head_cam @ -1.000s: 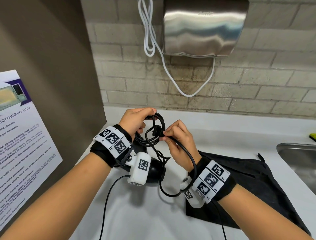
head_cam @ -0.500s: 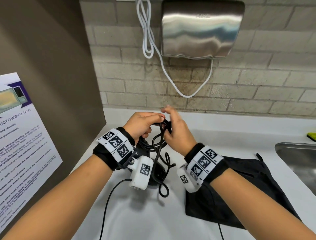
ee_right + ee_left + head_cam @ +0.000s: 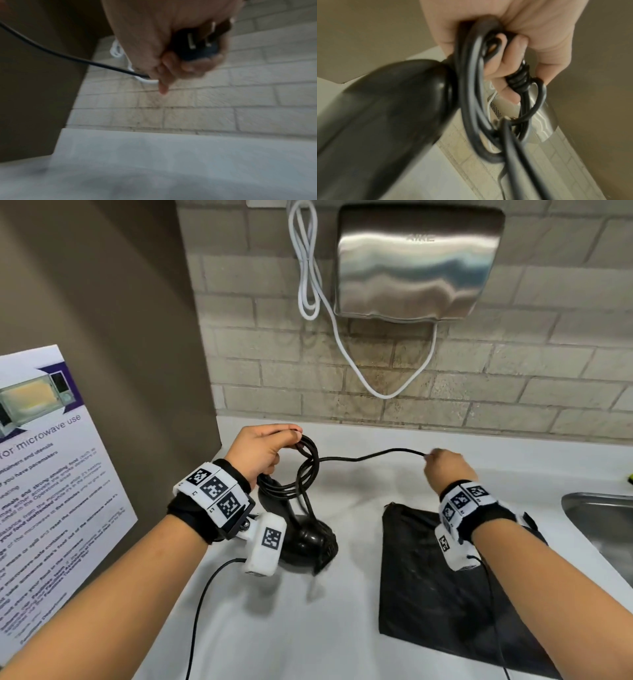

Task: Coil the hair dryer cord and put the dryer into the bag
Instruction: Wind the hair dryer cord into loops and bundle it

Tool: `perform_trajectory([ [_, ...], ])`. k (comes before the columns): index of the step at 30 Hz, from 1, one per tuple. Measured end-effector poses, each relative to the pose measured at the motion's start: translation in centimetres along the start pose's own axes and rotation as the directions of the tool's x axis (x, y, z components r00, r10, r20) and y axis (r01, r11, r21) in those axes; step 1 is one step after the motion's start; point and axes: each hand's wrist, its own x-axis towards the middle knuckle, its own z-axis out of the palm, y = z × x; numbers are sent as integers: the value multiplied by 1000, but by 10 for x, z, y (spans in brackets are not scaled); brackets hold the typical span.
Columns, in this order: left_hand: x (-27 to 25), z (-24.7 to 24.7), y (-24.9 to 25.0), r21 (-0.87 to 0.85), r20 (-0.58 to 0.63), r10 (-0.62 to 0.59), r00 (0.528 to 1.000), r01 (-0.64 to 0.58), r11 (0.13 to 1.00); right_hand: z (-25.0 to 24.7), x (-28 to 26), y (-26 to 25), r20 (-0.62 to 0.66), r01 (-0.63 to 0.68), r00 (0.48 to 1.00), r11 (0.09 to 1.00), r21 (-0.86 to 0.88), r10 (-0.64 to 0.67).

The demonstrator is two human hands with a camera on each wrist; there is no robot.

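left hand (image 3: pixel 262 451): my fingers are curled tight round the coiled loops of the cord (image 3: pixel 308 470), thumb on top; held above the counter (image 3: pixel 342 628).
left fingers (image 3: pixel 508 75): wrapped through the loops, also clamped on the ribbed strain relief (image 3: pixel 518 79) where the cord leaves the dryer handle.
hair dryer (image 3: pixel 305 539): black, hanging below my left hand under the coil, just beside the wrist camera; whether its lower end touches the counter I cannot tell.
right hand (image 3: pixel 445 467): out to the right, well apart from the left, above the far edge of the bag.
right fingers (image 3: pixel 188 67): closed round the plug (image 3: pixel 195 44), prongs facing the wrist camera; little finger sticks out loosely.
cord span: one free run stretches from the coil across to my right hand, arching slightly, off the counter.
bag (image 3: pixel 438 587): black, lying flat on the counter under my right forearm, between the dryer and the sink (image 3: pixel 603 525).
wall: steel hand dryer (image 3: pixel 418 265) with a white cable (image 3: pixel 308 268) looped beside it; wrist views are blurred.
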Motion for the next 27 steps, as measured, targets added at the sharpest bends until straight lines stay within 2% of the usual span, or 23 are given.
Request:
perform_trajectory([
  [2,-1,-1,-1,7,8,-1,1000,1,1000,2,8,3,82,-100,992,994,38,96],
  [5,-1,3,-1,3,5,-2,1000,2,1000,9,-1,-25,175,-134,980,963,236,94],
  [6,0,3,-1,-1,-1,-4,1000,4,1000,12,-6,-36,233,-127,971,941,314,53],
  [7,1,4,-1,-6,-7,-6,1000,6,1000,17,-10,-44,256,-55,966,930,363,-43],
  [9,2,5,-1,-6,-18,-6,1000,6,1000,20,-23,-65,196,140,948,878,459,-253],
  [10,2,6,0,-1,-21,-5,1000,5,1000,21,-32,-76,164,269,903,821,504,-397],
  [11,2,6,0,6,-22,-4,1000,4,1000,21,-39,-87,143,381,828,731,566,-542],
  [12,2,6,0,12,-19,-2,1000,3,1000,21,-48,-98,154,431,743,642,634,-651],
  [13,3,6,0,15,-15,-2,1000,2,1000,22,-53,-106,191,438,665,584,683,-722],
  [14,3,6,0,15,-10,-4,1000,4,1000,23,-58,-113,225,419,613,553,721,-757],
  [15,3,6,1,14,-7,-7,1000,7,1000,24,-61,-118,238,395,588,532,749,-773],
  [18,3,5,1,27,-8,-12,1000,13,1000,24,-61,-124,213,388,600,513,765,-771],
  [20,2,4,1,65,-8,-17,1000,17,998,20,-57,-128,176,450,653,565,691,-736],
  [23,1,3,2,148,20,-40,999,36,988,7,-43,-134,-2,568,734,611,551,-680],
  [25,0,2,2,196,47,-53,998,43,980,-5,-31,-134,-131,564,797,647,514,-590],
  [27,-2,1,2,226,61,-59,996,44,973,-12,-18,-130,-219,501,860,688,524,-460],
])
